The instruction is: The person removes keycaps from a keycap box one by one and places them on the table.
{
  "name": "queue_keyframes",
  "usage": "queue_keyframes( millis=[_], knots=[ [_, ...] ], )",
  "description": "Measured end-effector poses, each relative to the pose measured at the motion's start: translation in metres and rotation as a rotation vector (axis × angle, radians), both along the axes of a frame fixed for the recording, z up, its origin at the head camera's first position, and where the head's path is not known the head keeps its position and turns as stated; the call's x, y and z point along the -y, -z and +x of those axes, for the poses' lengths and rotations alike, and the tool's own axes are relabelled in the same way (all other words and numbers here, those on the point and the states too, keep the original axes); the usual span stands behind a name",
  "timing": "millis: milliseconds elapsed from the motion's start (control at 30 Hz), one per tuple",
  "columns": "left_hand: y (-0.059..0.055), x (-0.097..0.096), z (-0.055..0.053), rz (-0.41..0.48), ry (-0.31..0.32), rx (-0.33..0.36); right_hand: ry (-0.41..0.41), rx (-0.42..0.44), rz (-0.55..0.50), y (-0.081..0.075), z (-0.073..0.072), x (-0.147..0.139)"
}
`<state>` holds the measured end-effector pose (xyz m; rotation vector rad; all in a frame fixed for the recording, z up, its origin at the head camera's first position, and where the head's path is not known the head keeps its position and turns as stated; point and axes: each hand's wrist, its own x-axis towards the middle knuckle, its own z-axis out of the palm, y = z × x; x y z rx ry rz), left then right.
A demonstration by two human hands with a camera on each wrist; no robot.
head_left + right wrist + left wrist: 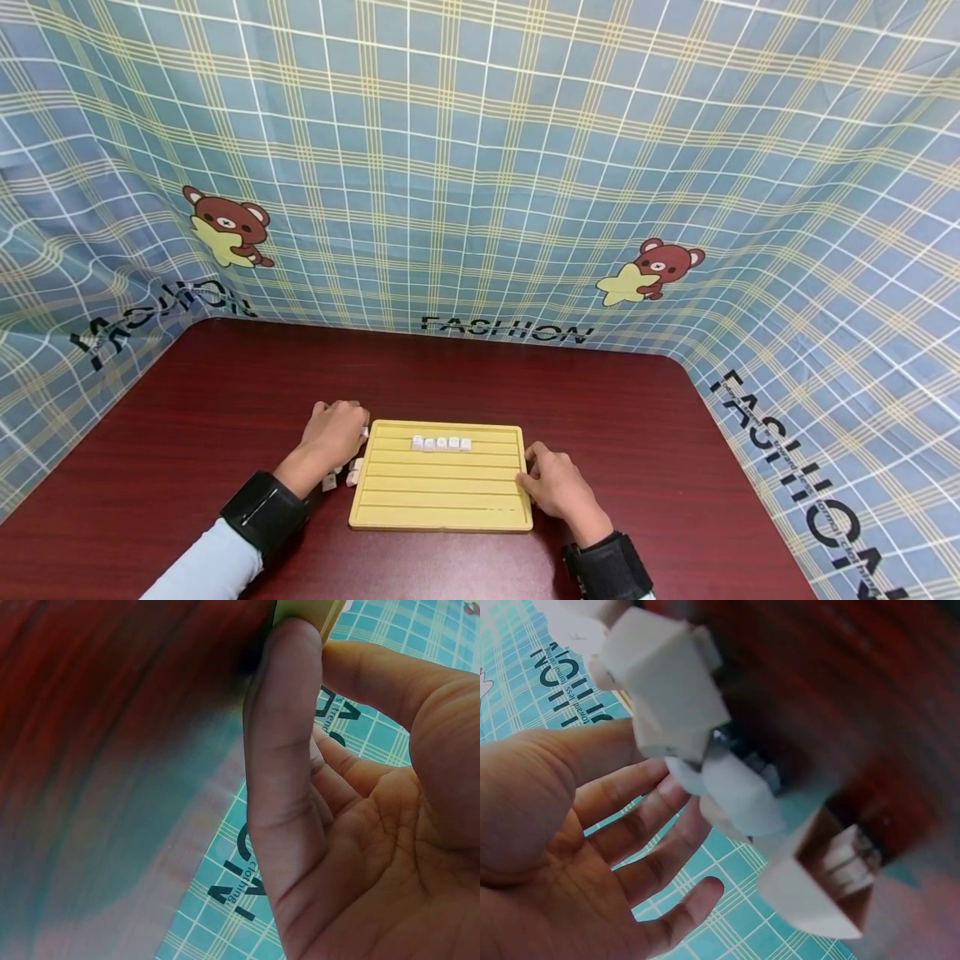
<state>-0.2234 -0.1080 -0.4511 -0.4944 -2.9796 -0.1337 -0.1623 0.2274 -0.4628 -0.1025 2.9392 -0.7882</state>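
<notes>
A yellow grooved tray point(442, 492) lies on the table, with a short row of white keycaps point(442, 444) along an upper groove. My right hand point(558, 482) pinches the tray's right edge; the right wrist view shows the thumb and a finger at the tray's edge point(296, 609). At the left edge, my left hand point(335, 433) reaches down among loose keycaps point(330, 482). One keycap point(364, 432) shows beside its fingertips. In the left wrist view, curved fingers meet behind a pale keycap point(667, 682), which hides their tips. Another keycap point(817, 885) shows its hollow underside.
The dark red table point(600, 400) extends around the tray. A blue checked cloth point(465, 167) with bears and lettering hangs behind it and along both sides. Black bands point(266, 508) circle both wrists.
</notes>
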Motion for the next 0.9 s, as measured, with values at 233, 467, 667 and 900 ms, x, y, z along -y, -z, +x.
queue_keyframes(
  millis=[233, 467, 667, 900],
  knots=[
    [0.000, 0.000, 0.001, -0.013, 0.000, -0.013, -0.004, -0.006, 0.005, 0.000, 0.000, 0.000],
    [-0.001, -0.002, 0.001, -0.019, 0.000, -0.027, 0.000, -0.005, 0.005, -0.001, 0.000, 0.000],
    [-0.006, -0.006, 0.003, -0.015, 0.018, -0.053, 0.000, 0.002, 0.006, -0.002, 0.000, 0.001],
    [-0.018, -0.021, 0.007, 0.027, 0.075, -0.056, 0.002, 0.009, 0.005, -0.003, 0.001, 0.001]
  ],
)
